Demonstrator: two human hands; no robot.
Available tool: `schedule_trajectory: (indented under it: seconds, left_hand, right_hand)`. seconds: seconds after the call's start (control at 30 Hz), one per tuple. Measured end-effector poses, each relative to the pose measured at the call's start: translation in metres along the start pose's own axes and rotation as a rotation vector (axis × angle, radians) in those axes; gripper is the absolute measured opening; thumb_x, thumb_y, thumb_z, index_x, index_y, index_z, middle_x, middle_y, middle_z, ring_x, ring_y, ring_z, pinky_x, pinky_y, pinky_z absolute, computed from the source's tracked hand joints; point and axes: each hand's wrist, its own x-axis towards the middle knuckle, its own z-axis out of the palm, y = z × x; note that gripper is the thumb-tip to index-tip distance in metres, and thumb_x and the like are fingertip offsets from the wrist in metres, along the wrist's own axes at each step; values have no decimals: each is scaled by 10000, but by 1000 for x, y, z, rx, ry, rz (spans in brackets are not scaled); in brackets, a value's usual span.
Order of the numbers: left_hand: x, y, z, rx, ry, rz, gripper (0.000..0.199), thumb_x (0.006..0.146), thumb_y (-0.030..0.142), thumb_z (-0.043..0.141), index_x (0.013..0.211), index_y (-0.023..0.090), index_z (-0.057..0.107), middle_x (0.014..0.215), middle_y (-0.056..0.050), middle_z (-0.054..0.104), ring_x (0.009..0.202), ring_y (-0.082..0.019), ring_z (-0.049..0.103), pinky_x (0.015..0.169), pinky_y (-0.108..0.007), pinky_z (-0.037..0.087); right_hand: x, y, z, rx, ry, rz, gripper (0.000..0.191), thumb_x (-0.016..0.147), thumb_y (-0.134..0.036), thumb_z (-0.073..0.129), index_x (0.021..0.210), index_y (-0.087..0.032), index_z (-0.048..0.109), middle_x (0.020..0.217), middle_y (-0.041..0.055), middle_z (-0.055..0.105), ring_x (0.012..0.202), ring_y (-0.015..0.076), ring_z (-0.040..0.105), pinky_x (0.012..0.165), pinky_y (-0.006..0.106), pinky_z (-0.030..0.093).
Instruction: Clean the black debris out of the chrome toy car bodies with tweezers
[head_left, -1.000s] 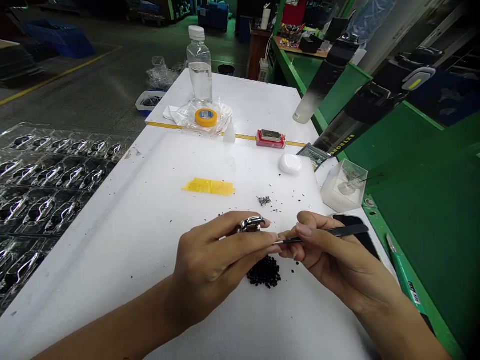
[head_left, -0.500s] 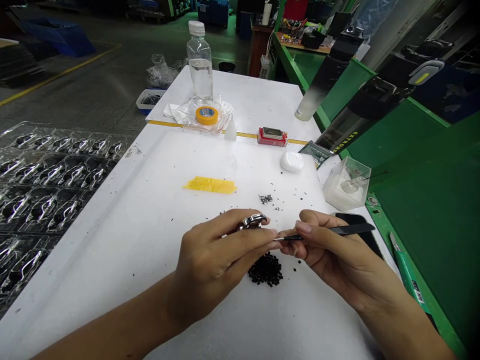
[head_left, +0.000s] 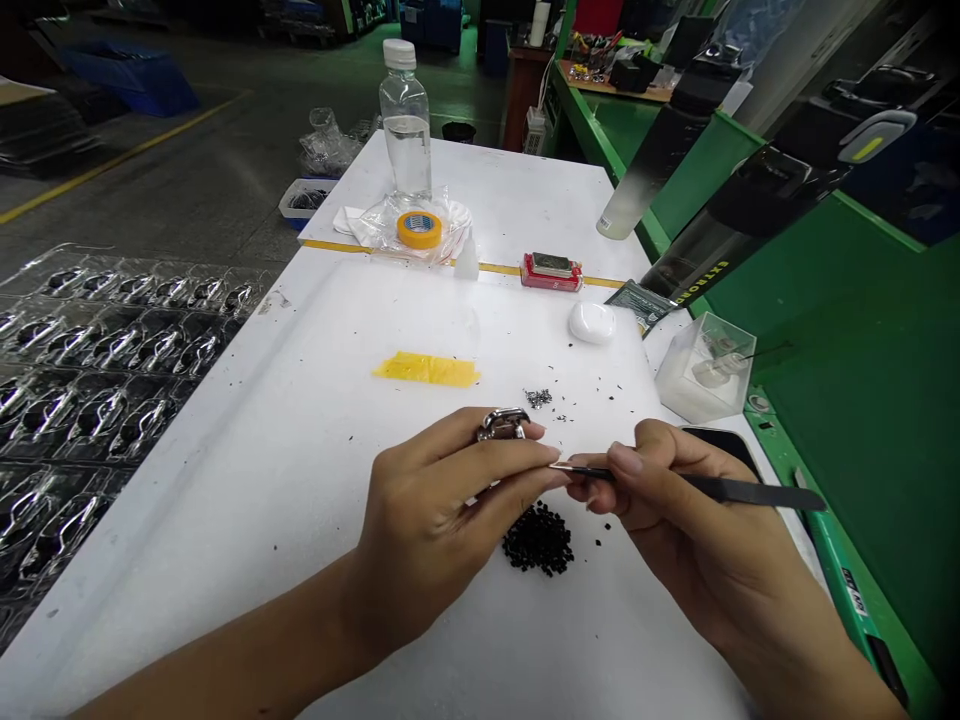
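Note:
My left hand (head_left: 427,515) is closed, holding a shiny, rounded metal part (head_left: 504,422) between its fingers. Its underside is hidden by the fingers. Black tweezers (head_left: 750,492) are pinched in my right hand (head_left: 697,540), their tips pointing left and meeting the fingertips of my left hand. Something small and pale shows at those tips, too tiny to name. Just below the hands lies a heap of small black pieces (head_left: 538,540) on the white table (head_left: 300,620). Beyond the hands sits a little cluster of tiny silver pieces (head_left: 538,398).
Yellow tape strip (head_left: 427,369), white rounded case (head_left: 592,322) and red box (head_left: 551,271) lie ahead. A water bottle (head_left: 406,140) stands behind an orange tape roll (head_left: 419,230). To the right are a clear hexagonal container (head_left: 705,370), a phone and a green cutter (head_left: 847,590).
The metal part has turned slightly in my left hand, its loop now facing me more. My right hand and the tweezers have shifted right, and the tweezers' back end tilts lower.

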Motion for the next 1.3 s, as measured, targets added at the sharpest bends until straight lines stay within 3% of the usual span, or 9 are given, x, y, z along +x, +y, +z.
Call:
schedule_trajectory:
  seconds: [0.13, 0.47, 0.63, 0.77, 0.9, 1.07, 1.17, 1.3]
  left_hand:
    - [0, 3, 0, -7, 19, 1, 112, 837, 44, 797, 946, 69, 807, 949, -111, 783, 880, -116, 746, 847, -176, 615]
    - [6, 2, -6, -20, -70, 43, 67, 852, 93, 800, 911, 122, 808, 937, -79, 785, 812, -100, 744, 795, -166, 627]
    - [5, 1, -7, -17, -95, 2, 117, 865, 123, 794, 955, 197, 808, 968, -43, 795, 809, -122, 750, 758, -222, 654]
    - [4, 1, -8, -18, -108, -7, 123, 868, 127, 791, 949, 218, 810, 967, -24, 793, 810, -121, 750, 761, -222, 660]
    - [5, 1, -7, -24, -106, -4, 100, 864, 121, 793, 932, 192, 811, 959, -35, 791, 819, -120, 750, 773, -211, 655]
    - [4, 1, -6, -62, -109, -23, 130, 843, 106, 808, 939, 192, 814, 967, -36, 794, 812, -120, 753, 764, -212, 656]
    - [4, 0, -7, -85, -110, -35, 138, 829, 93, 815, 927, 189, 819, 951, -33, 794, 808, -117, 758, 767, -192, 649]
    - [4, -1, -9, -91, -131, -40, 148, 829, 87, 812, 946, 177, 824, 954, -34, 800, 846, -118, 767, 801, -180, 638]
  right_hand:
    - [-4, 2, 5, -57, 34, -74, 200, 929, -270, 773, 744, -258, 698, 775, -17, 776, 799, 84, 739, 818, 147, 592]
    - [-3, -6, 0, -80, 57, -26, 197, 858, -283, 843, 711, -236, 720, 688, 10, 759, 712, 117, 747, 728, 171, 617]
    - [1, -9, -3, -131, -35, -39, 180, 874, -271, 830, 723, -239, 737, 785, 22, 797, 746, 119, 773, 724, 157, 622]
    - [0, -10, -5, -166, 15, -33, 168, 874, -269, 830, 734, -247, 740, 774, 7, 788, 746, 115, 766, 741, 168, 628]
    - [-2, -12, -7, -168, -14, -11, 162, 878, -304, 826, 744, -261, 747, 727, -5, 772, 760, 130, 775, 753, 179, 636]
    - [0, -14, -10, -177, -21, 37, 166, 883, -297, 822, 737, -266, 748, 818, -2, 798, 765, 117, 778, 744, 147, 630]
    - [2, -14, -14, -189, -94, 25, 142, 907, -267, 797, 769, -279, 764, 871, 0, 810, 801, 114, 784, 747, 127, 625]
    - [2, -14, -17, -201, -90, 22, 129, 906, -270, 798, 782, -285, 769, 869, 2, 808, 796, 132, 788, 769, 170, 645]
